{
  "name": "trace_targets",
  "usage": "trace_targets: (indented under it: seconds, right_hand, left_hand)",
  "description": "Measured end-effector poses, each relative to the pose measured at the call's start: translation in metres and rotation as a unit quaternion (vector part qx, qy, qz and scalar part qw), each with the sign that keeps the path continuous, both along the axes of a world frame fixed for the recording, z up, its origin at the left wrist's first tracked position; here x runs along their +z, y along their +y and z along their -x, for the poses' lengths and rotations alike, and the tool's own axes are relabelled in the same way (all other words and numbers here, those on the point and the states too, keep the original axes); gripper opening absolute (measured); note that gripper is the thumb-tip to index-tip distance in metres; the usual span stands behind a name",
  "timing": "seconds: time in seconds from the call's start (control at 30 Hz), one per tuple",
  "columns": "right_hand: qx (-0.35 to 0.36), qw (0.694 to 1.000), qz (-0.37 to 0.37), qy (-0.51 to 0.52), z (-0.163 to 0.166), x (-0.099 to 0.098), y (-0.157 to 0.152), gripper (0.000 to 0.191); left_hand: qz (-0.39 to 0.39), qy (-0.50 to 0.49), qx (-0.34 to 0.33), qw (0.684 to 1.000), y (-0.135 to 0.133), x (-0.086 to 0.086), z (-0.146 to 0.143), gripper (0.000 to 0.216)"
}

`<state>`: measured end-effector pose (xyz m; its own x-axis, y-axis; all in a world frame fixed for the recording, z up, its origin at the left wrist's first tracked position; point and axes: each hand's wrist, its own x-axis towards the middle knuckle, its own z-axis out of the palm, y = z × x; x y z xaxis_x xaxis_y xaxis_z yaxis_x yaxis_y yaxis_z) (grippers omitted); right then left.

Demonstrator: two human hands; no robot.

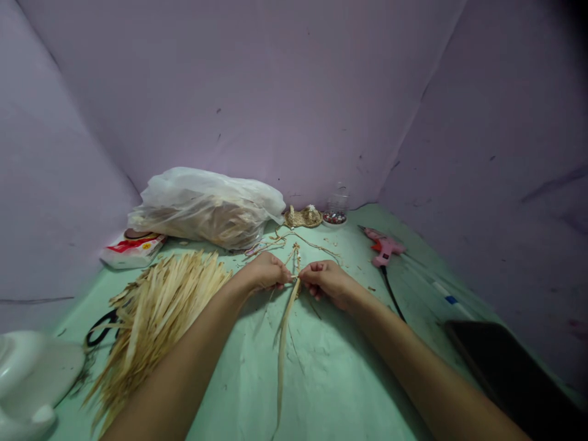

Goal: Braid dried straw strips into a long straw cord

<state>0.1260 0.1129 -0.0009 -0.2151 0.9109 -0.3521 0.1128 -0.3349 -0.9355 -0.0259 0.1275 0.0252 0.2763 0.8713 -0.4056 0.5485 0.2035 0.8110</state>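
My left hand [265, 272] and my right hand [327, 282] meet at the middle of a pale green surface [321, 380]. Both pinch the same dried straw strips [285, 334], fingers pressed together. The loose ends trail toward me. A thin braided straw cord [307, 242] runs away from the pinch toward the back wall.
A large pile of dried straw strips [156, 306] lies at the left, over black scissors [101, 327]. Behind it sit a plastic bag of straw [206, 205], a red-and-white packet [131, 250], a small woven piece [303, 217] and a bead jar [336, 211]. A pink glue gun [384, 248] lies at the right. A white object [27, 380] sits at the near left.
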Motion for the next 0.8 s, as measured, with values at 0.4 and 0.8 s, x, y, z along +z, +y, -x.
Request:
trace_targets:
  seconds: [0.4, 0.8]
  right_hand:
    - [0.001, 1.000, -0.007, 0.002, 0.002, -0.003, 0.000, 0.008]
    - [-0.006, 1.000, -0.010, -0.016, 0.000, -0.002, 0.000, 0.006]
  left_hand:
    - [-0.011, 0.060, -0.016, 0.998, 0.003, 0.007, 0.018, 0.010]
    - [-0.190, 0.170, 0.062, 0.965, -0.006, 0.019, -0.002, 0.015]
